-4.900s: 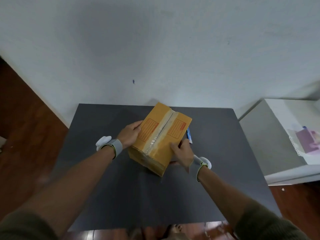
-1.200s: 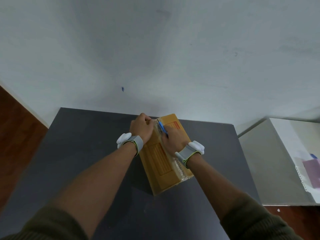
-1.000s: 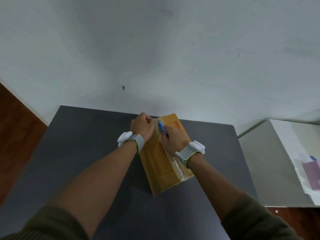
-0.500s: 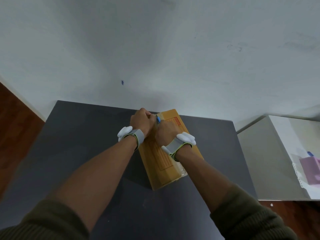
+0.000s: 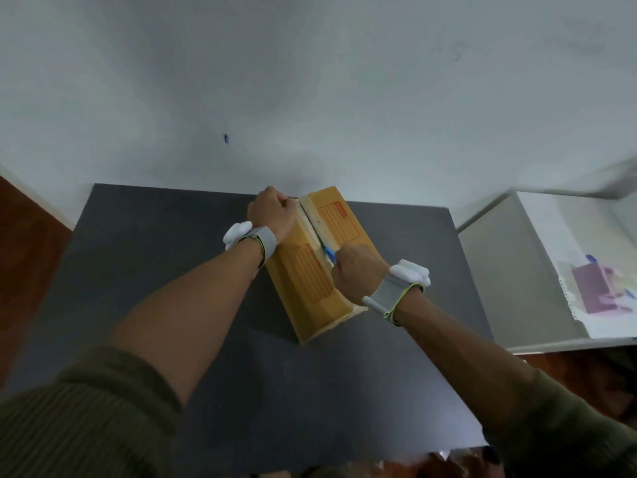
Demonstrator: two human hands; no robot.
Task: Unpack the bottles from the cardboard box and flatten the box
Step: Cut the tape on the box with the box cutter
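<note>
Cardboard box (image 5: 319, 267) lay on the table (image 5: 144, 270), its far end gripped by the left hand (image 5: 272, 213) to steady it while the right hand (image 5: 356, 274), fisted on a blue cutter (image 5: 329, 253), slit its tape (image 5: 312, 224).

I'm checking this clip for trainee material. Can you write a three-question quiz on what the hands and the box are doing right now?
1. True or false: the cardboard box stands fully open, with bottles showing.
2. Which hand holds the blue cutter? A) left hand B) right hand C) neither
3. Fill in: the left hand steadies the box at its ___ end, nearest the wall.

Key
1. False: the flaps are down; the cutter is partway along the taped seam, and no bottles show.
2. B: the right hand grips it.
3. Far.
</note>
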